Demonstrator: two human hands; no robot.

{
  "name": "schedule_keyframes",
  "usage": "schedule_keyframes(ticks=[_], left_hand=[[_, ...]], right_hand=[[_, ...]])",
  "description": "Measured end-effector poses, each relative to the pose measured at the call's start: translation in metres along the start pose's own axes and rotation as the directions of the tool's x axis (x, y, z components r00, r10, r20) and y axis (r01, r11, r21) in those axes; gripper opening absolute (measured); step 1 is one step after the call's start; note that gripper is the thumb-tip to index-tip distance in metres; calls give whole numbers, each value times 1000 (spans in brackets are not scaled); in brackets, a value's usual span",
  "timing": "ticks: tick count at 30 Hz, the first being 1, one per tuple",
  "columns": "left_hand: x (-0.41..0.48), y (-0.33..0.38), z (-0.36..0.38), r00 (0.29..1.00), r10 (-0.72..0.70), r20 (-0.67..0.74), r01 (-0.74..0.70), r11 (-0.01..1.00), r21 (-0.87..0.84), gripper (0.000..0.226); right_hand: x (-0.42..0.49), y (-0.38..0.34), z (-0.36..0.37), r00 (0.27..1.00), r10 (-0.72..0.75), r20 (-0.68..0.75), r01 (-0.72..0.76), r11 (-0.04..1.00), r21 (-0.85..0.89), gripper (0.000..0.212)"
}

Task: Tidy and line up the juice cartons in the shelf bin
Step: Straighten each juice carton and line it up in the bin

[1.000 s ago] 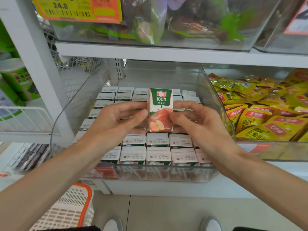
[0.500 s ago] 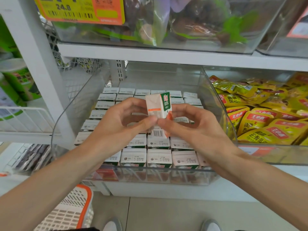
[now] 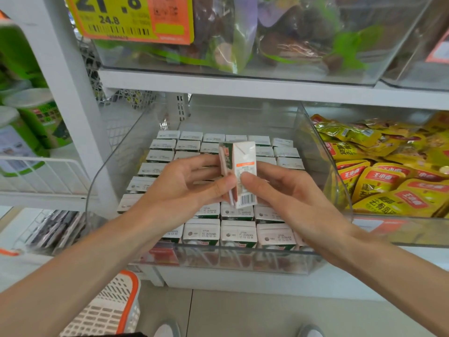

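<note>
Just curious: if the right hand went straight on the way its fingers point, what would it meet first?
The juice carton the right hand pinches comes first; beyond it, probably the left hand, depth unclear.

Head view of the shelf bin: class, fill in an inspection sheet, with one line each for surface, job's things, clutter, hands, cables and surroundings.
Surface: white shelf carrying a clear bin.
Job's things: juice cartons stand in rows in the bin, tops up; a lifted carton is above them, roughly upright, barcode side toward the camera.
Clutter: white-and-orange basket on the floor, lower left.
Hands: left hand and right hand both pinch the lifted carton.
Cables: nothing seen.
Surroundings: yellow snack packets in the bin to the right; bagged goods and a price tag on the shelf above.
</note>
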State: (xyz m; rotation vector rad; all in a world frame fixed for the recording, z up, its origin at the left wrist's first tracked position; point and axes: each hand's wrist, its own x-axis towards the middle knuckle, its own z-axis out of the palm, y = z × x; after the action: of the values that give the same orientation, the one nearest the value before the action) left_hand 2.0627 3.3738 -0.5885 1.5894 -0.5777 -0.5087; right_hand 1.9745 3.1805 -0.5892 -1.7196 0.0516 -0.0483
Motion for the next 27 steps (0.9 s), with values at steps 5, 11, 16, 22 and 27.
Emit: schedule_keyframes(ticks=[5,11,16,22,27], left_hand=[[1,0,2,999,25,-40,-27,999,-34,42],[-1,2,0,990,141,12,-142,981,130,51],[0,1,3,973,230,-28,-216,943,254,64],[1,2,4,962,266,-58,-244,937,249,66],[2,1,3,959,274,-75,-252,943,217,66]], right_hand=[[2,1,3,995,-76,-66,77,997,10,35],[6,5,-7,990,-137,-28,135,989,-65,60],[9,9,-9,951,-289,-106,268,947,-178,62],[7,8,-9,930,-351,-113,309,909,-279,60],[8,10,-9,922,-356,-151,308,913,-269,44]])
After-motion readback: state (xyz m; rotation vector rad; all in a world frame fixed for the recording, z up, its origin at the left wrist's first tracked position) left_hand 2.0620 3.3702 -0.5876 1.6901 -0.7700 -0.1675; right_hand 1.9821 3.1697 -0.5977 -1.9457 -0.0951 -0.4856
